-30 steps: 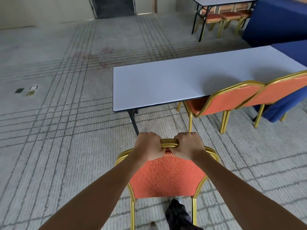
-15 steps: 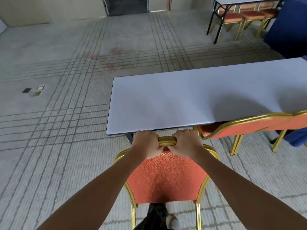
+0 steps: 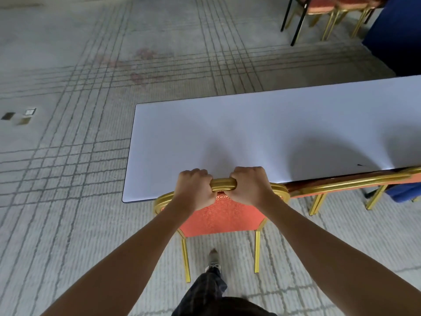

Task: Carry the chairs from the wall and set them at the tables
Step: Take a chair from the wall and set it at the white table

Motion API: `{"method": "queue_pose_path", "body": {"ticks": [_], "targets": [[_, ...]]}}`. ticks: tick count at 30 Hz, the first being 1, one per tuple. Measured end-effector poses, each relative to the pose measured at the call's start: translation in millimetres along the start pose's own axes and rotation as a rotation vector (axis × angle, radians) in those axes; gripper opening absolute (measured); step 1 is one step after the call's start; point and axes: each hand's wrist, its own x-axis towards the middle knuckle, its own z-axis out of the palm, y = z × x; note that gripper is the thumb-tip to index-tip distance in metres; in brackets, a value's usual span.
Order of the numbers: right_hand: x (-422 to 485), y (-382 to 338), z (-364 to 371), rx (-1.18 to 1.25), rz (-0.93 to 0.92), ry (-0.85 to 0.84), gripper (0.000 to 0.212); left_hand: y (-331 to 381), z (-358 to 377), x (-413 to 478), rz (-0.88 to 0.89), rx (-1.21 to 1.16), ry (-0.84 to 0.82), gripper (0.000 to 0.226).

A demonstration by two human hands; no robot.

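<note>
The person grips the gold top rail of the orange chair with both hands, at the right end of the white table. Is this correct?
Not quite: the head view shows the orange chair at the left end of the white table, with another chair to its right. The left hand and right hand do both grip the gold top rail.

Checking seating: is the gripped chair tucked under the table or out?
Tucked in: the chair has its seat hidden under the white table; only its backrest and rear legs show.

Left hand (image 3: 196,188), right hand (image 3: 248,186) — tight grips
</note>
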Motion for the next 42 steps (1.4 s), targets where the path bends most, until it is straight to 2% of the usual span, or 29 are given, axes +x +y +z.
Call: {"method": "queue_pose_path", "body": {"ticks": [4, 7, 12, 15, 19, 21, 24, 27, 29, 33, 36, 39, 42], "targets": [[-27, 1, 31, 0.033, -0.009, 0.023, 0.031, 21, 29, -16, -0.046, -0.007, -0.037, 0.025], [-46, -3, 42, 0.049, -0.08, 0.004, 0.033, 30, 44, -34, -0.085, -0.11, -0.085, 0.023], [-86, -21, 62, 0.267, -0.095, -0.196, 0.038, 43, 63, -79, -0.133, -0.374, -0.275, 0.018], [-117, -27, 73, 0.3, -0.11, -0.346, 0.033, 59, 72, -108, -0.145, -0.365, -0.366, 0.032], [-160, -37, 83, 0.309, -0.101, -0.5, 0.024, 80, 82, -144, -0.159, -0.344, -0.576, 0.028], [-183, -43, 95, 0.333, -0.089, -0.629, 0.026, 94, 90, -164, -0.174, -0.389, -0.676, 0.024], [-205, -47, 102, 0.386, -0.055, -0.694, 0.03, 106, 101, -186, -0.195, -0.406, -0.653, 0.018], [-206, -46, 98, 0.404, 0.016, -0.702, 0.015, 104, 101, -187, -0.186, -0.399, -0.619, 0.008], [-213, -53, 99, 0.397, 0.047, -0.656, 0.015, 104, 100, -193, -0.197, -0.433, -0.62, 0.008], [-230, -54, 103, 0.376, 0.098, -0.43, 0.015, 108, 100, -198, -0.244, -0.454, -0.543, 0.029], [-240, -51, 112, 0.322, 0.028, -0.292, 0.02, 111, 107, -202, -0.277, -0.373, -0.506, 0.026], [-242, -47, 121, 0.293, 0.044, -0.16, 0.029, 115, 109, -200, -0.308, -0.338, -0.436, 0.021], [-240, -48, 125, 0.18, 0.121, -0.161, 0.048, 119, 104, -203, -0.322, -0.331, -0.391, 0.016]]}}
